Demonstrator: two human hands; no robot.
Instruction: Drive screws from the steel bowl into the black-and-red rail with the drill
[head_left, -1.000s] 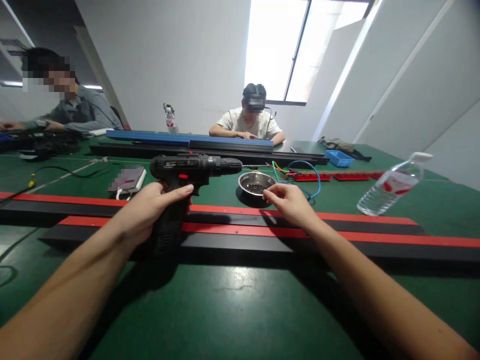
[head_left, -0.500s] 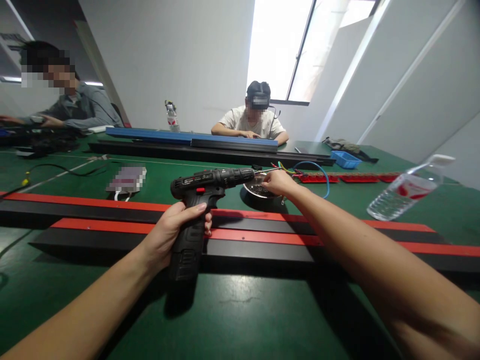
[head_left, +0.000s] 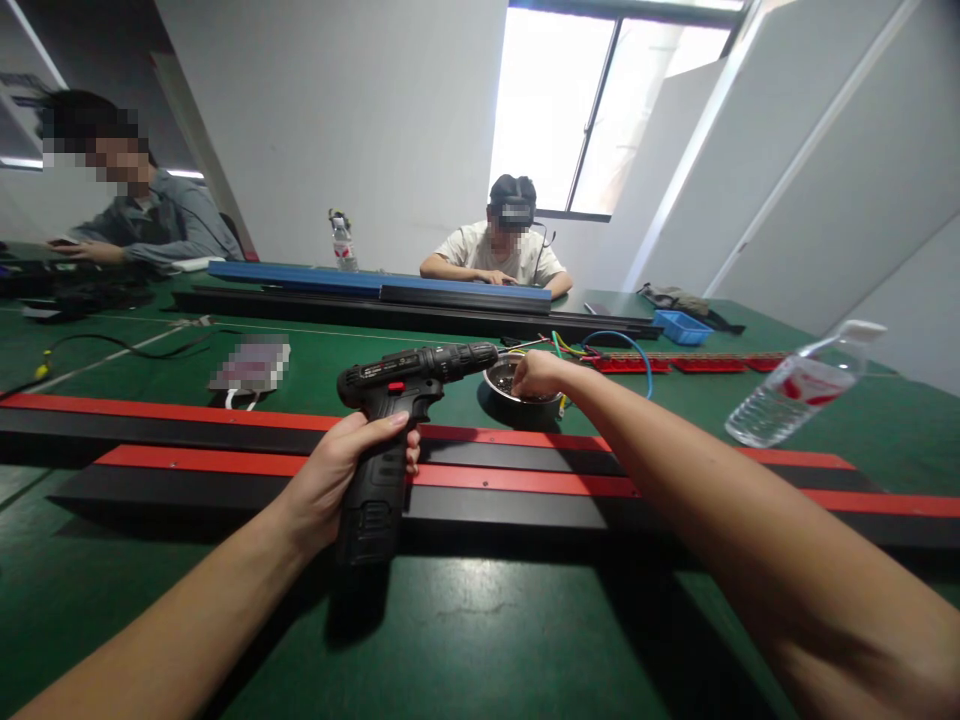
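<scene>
Drill (head_left: 390, 374), one, left hand (head_left: 337, 468), grip wrapped round it, one bowl (head_left: 501, 393), right hand (head_left: 543, 374) in it, cannot tell its grip

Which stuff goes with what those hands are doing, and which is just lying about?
Seems part of it:
- black cordless drill, in the left hand
- round shiny metal bowl, right hand at it
- perhaps the long red-and-black bars

Seems just lying about:
- clear plastic bottle, at right
- small blue plastic basket
</scene>
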